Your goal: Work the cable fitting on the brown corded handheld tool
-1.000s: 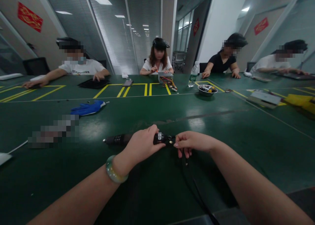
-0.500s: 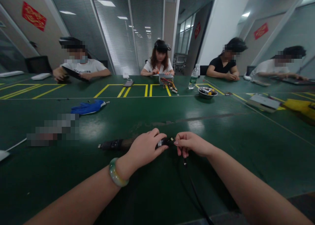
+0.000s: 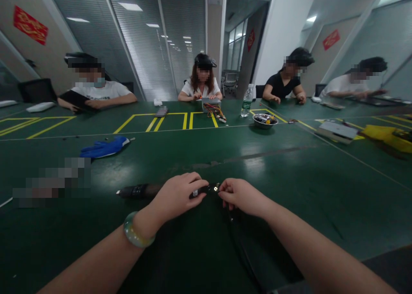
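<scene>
A long black electric screwdriver (image 3: pixel 138 190) lies on the green table (image 3: pixel 289 178), tip pointing left. My left hand (image 3: pixel 177 195), with a green bangle on the wrist, is wrapped round its rear part. My right hand (image 3: pixel 240 196) pinches the screwdriver's end where a black cable (image 3: pixel 240 247) leaves it and runs down toward me. Both hands are closed on the tool.
A blue glove (image 3: pixel 103 148) lies at the left. Farther off stand a metal bowl (image 3: pixel 264 120), a water bottle (image 3: pixel 247 101) and a bundle of coloured wires (image 3: pixel 215 111). Several other people sit round the far side. A yellow object (image 3: pixel 391 136) lies at the right.
The view has swung slightly right and up, so everything sits lower and further left in the picture. My hands keep the same hold on the screwdriver. The person at the far left has lifted a dark tablet.
</scene>
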`<state>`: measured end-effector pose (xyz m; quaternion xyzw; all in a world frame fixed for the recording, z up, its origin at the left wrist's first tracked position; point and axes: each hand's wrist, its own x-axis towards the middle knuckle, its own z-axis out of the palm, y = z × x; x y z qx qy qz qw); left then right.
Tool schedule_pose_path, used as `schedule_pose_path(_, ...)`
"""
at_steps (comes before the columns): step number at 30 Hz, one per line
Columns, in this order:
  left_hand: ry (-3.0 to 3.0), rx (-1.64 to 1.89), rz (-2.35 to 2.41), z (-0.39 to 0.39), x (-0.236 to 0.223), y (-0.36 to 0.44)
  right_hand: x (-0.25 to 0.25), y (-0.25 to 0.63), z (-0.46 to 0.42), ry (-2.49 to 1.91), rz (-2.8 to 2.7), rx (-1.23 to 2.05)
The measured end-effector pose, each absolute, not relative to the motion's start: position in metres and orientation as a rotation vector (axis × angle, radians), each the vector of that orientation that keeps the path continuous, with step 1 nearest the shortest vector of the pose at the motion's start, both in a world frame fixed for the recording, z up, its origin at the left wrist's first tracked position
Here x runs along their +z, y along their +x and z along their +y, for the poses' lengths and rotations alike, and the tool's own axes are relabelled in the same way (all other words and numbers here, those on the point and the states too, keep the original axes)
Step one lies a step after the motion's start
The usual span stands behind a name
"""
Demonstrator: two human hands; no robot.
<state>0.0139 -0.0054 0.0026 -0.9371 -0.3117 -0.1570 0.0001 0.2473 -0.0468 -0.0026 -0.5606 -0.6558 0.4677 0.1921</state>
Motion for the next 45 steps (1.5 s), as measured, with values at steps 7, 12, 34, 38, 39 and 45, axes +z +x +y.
schedule_pose_path(7, -2.861, -0.613, -1.062, -0.014, 0.000, 0.020, 0.003, 0.244, -0.049, -1.569, -1.957, 0.898)
schedule_pose_path(12, -2.826, -0.691, -1.033, -0.014, 0.002, 0.020, 0.000, 0.245, -0.048, -1.585, -1.938, 0.901)
schedule_pose_path(34, -2.974, -0.609, -1.173, -0.010, -0.006, 0.021, -0.005, 0.233, -0.047, -1.635, -2.071, 0.467)
schedule_pose_path(38, -2.967, -0.617, -1.170, -0.010, -0.006, 0.021, -0.006, 0.232, -0.047, -1.603, -2.055, 0.508)
schedule_pose_path(39, -2.967, -0.624, -1.165, -0.010, -0.007, 0.021, -0.007, 0.232, -0.047, -1.598, -2.052, 0.515)
schedule_pose_path(45, -3.001, -0.663, -1.160, -0.010, -0.007, 0.022, -0.008, 0.233, -0.046, -1.594, -2.014, 0.534)
